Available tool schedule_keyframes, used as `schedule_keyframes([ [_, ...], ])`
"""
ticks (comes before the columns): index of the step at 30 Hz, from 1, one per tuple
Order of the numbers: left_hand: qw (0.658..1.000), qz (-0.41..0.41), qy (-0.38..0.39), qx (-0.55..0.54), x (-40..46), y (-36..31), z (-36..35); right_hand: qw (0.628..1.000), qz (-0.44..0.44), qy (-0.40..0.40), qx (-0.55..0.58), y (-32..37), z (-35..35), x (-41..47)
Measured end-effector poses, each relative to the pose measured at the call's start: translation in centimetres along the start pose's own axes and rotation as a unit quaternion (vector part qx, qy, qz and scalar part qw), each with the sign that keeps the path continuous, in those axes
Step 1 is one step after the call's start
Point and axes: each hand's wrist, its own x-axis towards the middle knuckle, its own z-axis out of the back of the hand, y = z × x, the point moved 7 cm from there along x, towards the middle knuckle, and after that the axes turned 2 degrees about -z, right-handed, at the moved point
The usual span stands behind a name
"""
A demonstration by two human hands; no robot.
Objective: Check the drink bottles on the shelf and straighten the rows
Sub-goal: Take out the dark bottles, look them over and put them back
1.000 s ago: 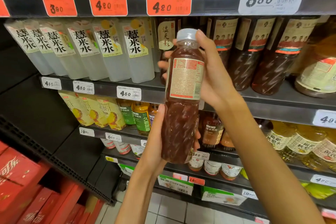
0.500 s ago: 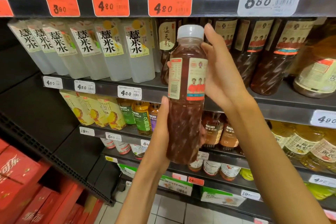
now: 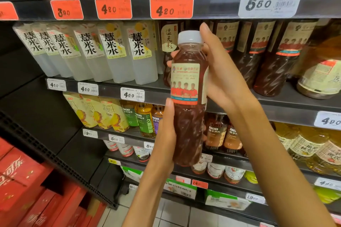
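Turned since a second ago, the dark drink bottle (image 3: 188, 97) now shows its front label, held upright before the shelf (image 3: 276, 101). Left hand (image 3: 164, 140) wraps its lower body, right hand (image 3: 219, 72) clasps the shoulder (checking step, I judge). Next: reseat it label-forward in the dark-bottle row (image 3: 262, 55).

A dark reddish-brown drink bottle (image 3: 188, 97) with a white cap stands upright before the shelf, its pictured label facing outward.

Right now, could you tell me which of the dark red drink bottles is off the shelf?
The white-capped bottle held upright by both hands, left hand low, right hand high; its matching bottles stand shelved.
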Motion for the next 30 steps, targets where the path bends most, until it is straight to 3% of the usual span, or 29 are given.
schedule_keyframes([
  [4,0.985,0.082,0.119,-0.098,-1.0,1.1,-2.1,0.99,-0.057,0.073,0.109,-0.5,-1.0,-0.2],
  [6,0.986,0.081,0.116,-0.085,-0.7,1.4,-2.1,0.99,-0.049,0.073,0.107,-0.4,-1.0,-0.3],
  [10,0.998,0.048,0.026,-0.019,-0.2,0.9,-0.4,0.999,-0.028,-0.03,-0.022,-0.2,0.6,-0.4],
  [13,0.998,0.042,0.011,0.048,-0.4,0.5,-0.3,0.995,-0.026,-0.066,-0.067,-0.1,1.2,-0.3],
  [20,0.994,0.101,0.031,-0.022,-1.2,0.5,-0.7,0.993,-0.087,-0.031,0.07,-1.1,1.3,0.2],
  [25,0.985,0.084,0.112,-0.101,-2.0,-0.9,-2.0,0.974,-0.146,-0.09,0.145,-3.2,2.4,0.7],
  [30,0.983,0.078,0.115,-0.122,-2.4,-1.6,-2.6,0.957,-0.195,-0.143,0.159,-5.4,4.1,0.5],
])
